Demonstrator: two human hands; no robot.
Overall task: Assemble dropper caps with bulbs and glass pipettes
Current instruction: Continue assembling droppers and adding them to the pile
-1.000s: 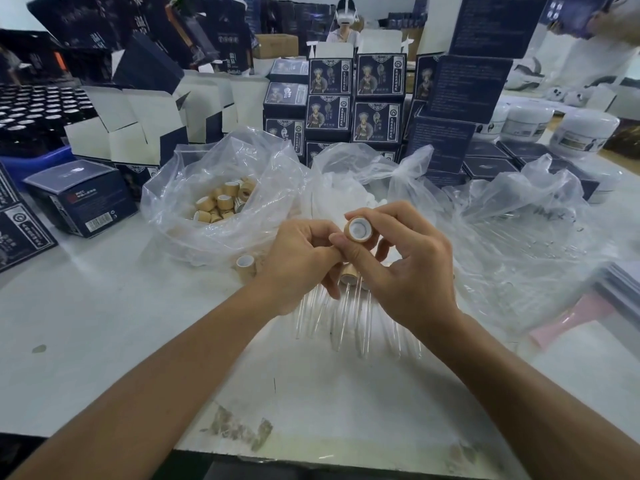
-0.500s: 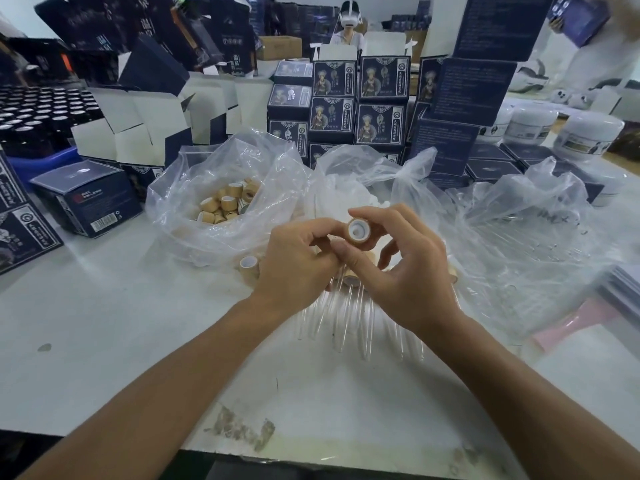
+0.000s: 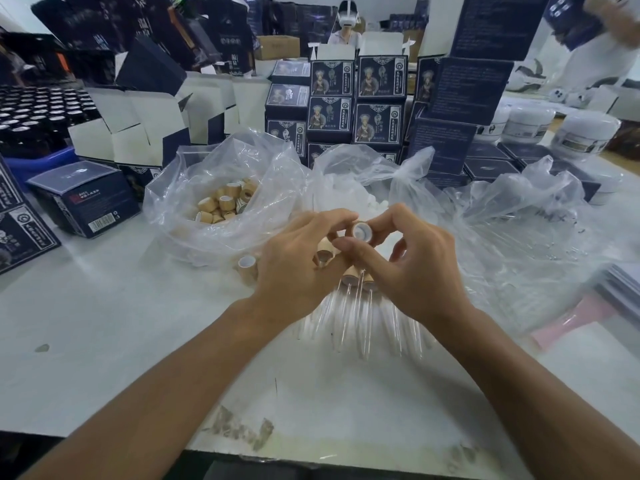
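**A:** Entry, step in hand. Your right hand [image 3: 412, 268] pinches one dropper cap [image 3: 362, 231] between thumb and forefinger, white-lined open end turned up toward you. Your left hand [image 3: 298, 261] has its fingers curled in against that same cap, fingertips touching its far side; whether they are pressing a bulb in, I cannot tell, as the cap hides it.

**B:** So which stage do you log?

**A:** Judged: seating the bulb in the cap, pipette not yet fitted. The next move calls for you to take one glass pipette from the finished droppers' neighbourhood. Note that the row of assembled droppers [image 3: 360, 306] lies on the table [image 3: 104, 341] just under your hands, so a loose tube must come from the clear bag on the right [image 3: 519, 237]. Push it in straight; thin glass, likely to snap if levered.

**B:** Supplies?

**A:** Spare caps sit in the bag of caps [image 3: 225, 202] on the left; one loose cap [image 3: 247, 263] stands beside your left hand.

**B:** Change from a second ago?

**A:** Small. The cap sits a little farther right, your left fingertips have closed in over its far edge, and your head has tipped slightly.
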